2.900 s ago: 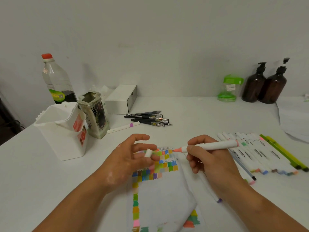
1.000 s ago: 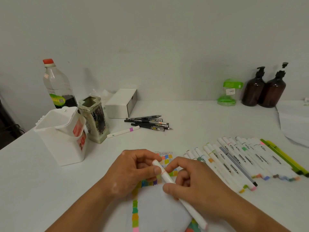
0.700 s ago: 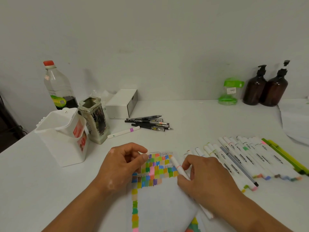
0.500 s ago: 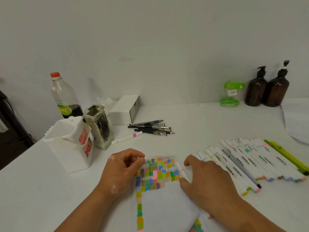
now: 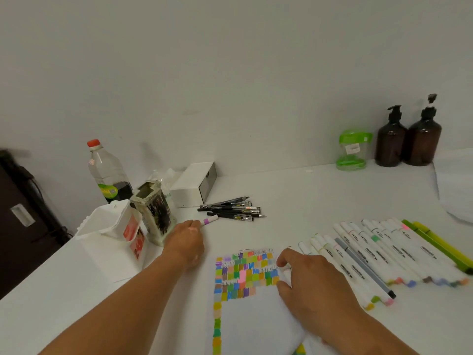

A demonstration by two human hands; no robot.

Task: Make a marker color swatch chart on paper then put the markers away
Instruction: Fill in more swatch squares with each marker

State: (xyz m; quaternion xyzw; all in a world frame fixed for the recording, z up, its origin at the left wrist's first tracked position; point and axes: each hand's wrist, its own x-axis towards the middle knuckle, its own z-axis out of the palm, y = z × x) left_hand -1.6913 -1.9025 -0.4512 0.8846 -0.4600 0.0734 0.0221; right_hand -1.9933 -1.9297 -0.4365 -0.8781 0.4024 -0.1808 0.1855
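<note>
The swatch paper (image 5: 245,316) lies near the front, with a grid of coloured squares at its top and a coloured column down its left edge. My left hand (image 5: 184,240) reaches far left of it, fingers curled over the near end of a white marker with a purple band (image 5: 210,220). My right hand (image 5: 314,290) rests on the paper's right edge, thumb and fingers curled around a white marker (image 5: 286,267) that is mostly hidden beneath it. A row of several white markers (image 5: 384,254) lies to the right.
A white plastic container (image 5: 110,226) and a patterned pen holder (image 5: 156,211) stand at the left, with a bottle (image 5: 107,172) behind. A white box (image 5: 194,185) and black pens (image 5: 233,211) lie mid-table. Green pens (image 5: 435,242), a green jar (image 5: 353,149) and two brown pump bottles (image 5: 407,137) are at the right.
My hands capped the pink marker. My right hand brought it down beside the paper, and my left hand left the paper and reached out to the purple-banded marker.
</note>
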